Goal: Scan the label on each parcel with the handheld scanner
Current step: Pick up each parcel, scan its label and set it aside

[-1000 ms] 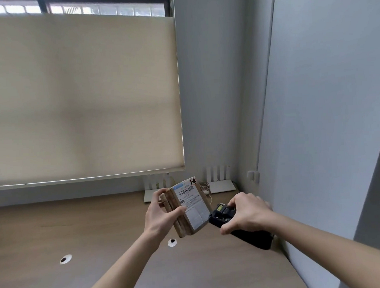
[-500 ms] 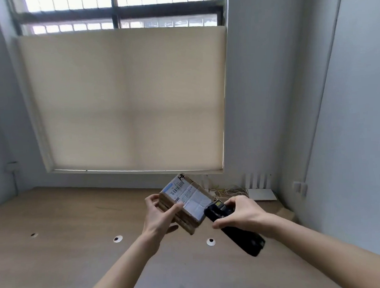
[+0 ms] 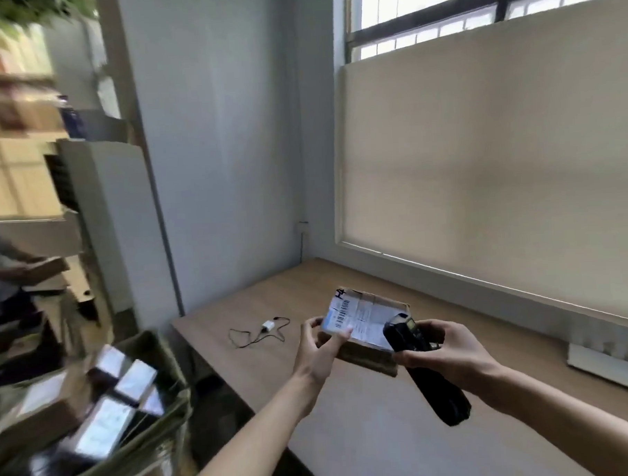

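From the head camera, the only view there is, the person stands at the corner of a wooden worktop [image 3: 350, 434] under a window with its blind pulled most of the way down. The left hand [image 3: 319, 349] holds a small brown parcel [image 3: 363, 329] above the worktop, well short of the window; its grip is clamped on the near left end, thumb lying over the label's edge and fingers curled behind. I judge the parcel is tipped this way so that its label [image 3: 359, 316] faces up and towards the scanner. The right hand [image 3: 443, 354] is wrapped round a black handheld scanner [image 3: 418, 362], fingers closed about the middle of its body. The scanner's head sits just over the right part of the label and its tail slants down towards the person, a pose that looks meant to aim the reading end at the print.

The parcel is a flat cardboard box with plain brown sides. Its white label covers most of the top, with a barcode and a blue patch near the left end and fine text I cannot read.

Down on the left, blurred, an open sack [image 3: 108, 426] holds more boxes with white labels, probably the rest of the parcels. A white charger with a thin dark cable [image 3: 264, 330] lies on the worktop to the left of the hands, well apart from them.
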